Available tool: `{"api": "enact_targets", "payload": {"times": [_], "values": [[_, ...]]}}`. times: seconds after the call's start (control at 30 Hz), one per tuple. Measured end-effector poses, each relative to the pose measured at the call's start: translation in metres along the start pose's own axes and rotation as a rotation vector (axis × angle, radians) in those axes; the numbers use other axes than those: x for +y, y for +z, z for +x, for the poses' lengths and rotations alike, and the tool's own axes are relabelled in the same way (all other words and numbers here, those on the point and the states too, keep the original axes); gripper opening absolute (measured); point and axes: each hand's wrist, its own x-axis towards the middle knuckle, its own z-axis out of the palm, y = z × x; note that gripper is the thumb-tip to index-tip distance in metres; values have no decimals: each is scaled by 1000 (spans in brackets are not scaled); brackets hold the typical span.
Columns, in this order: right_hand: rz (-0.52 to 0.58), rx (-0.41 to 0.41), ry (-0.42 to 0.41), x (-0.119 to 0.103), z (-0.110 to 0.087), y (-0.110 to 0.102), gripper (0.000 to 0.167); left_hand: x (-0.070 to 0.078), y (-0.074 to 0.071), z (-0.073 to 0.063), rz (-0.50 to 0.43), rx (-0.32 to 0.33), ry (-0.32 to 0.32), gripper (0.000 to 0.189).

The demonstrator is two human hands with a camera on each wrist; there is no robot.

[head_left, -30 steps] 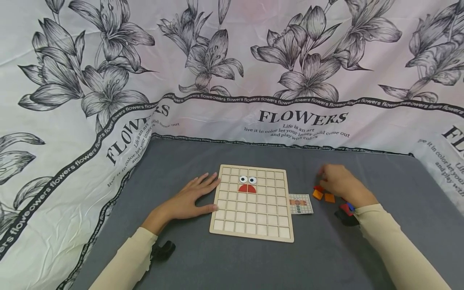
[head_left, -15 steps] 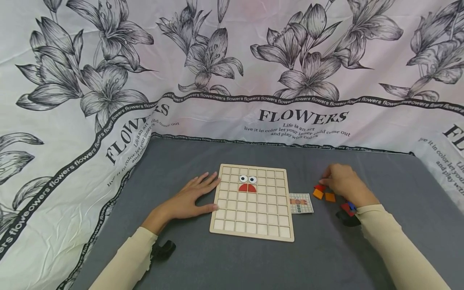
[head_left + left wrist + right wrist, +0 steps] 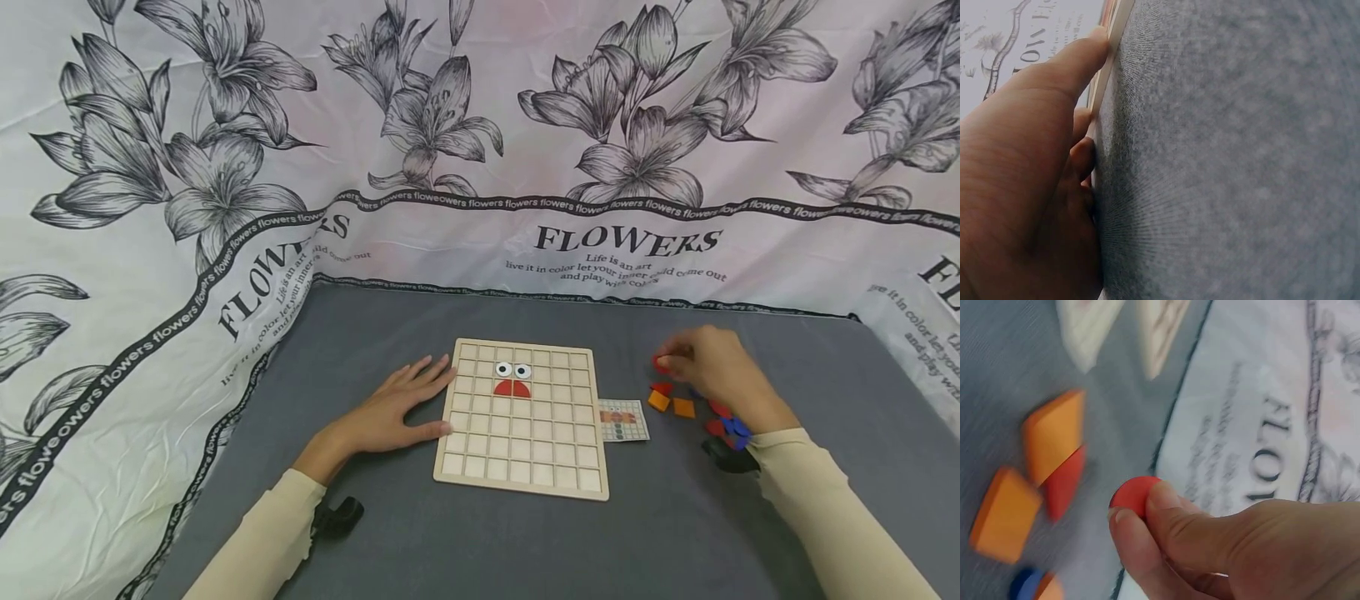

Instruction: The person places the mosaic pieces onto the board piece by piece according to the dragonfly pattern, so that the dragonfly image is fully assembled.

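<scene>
My left hand (image 3: pixel 390 417) lies spread on the table, its fingertips and thumb at the left edge of a wooden grid board (image 3: pixel 525 477). Two round eye tiles (image 3: pixel 513 371) sit in the board's upper cells, with two red quarter-round tiles (image 3: pixel 512 389) side by side just below. Right of the board, my right hand (image 3: pixel 708 367) pinches a red round-edged tile (image 3: pixel 1135 492) between thumb and finger. Beneath that hand lie two orange tiles (image 3: pixel 684 407) and a red tile (image 3: pixel 662 388), which the nearer orange one partly covers in the right wrist view.
A small printed pattern card (image 3: pixel 624 420) lies against the board's right edge. Several blue (image 3: pixel 737 427) and red tiles (image 3: pixel 714 427) are gathered by my right wrist, partly hidden by it. A flower-print cloth (image 3: pixel 450 242) borders the grey table at the back and left.
My right hand has risen slightly from the tile pile and drawn back, a red tile now showing in its pinch. More blue and red tiles are uncovered near the wrist. The left hand has stayed put.
</scene>
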Motion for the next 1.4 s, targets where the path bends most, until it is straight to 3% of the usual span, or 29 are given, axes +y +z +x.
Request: {"api": "enact_targets", "payload": {"times": [0.27, 0.5, 0.73, 1.03, 1.4], "values": [[110, -2, -54, -48, -2, 10, 22, 0, 0, -1, -8, 7, 8, 86], [141, -89, -207, -80, 9, 30, 28, -2, -1, -2, 5, 3, -1, 86], [215, -183, -329, -103, 24, 48, 21, -5, 1, -3, 5, 6, -1, 86], [228, -206, -283, -120, 31, 66, 19, -2, -2, -2, 1, 1, 1, 87], [268, -198, -338, -140, 34, 95, 16, -4, -2, -1, 10, -8, -7, 87]]}}
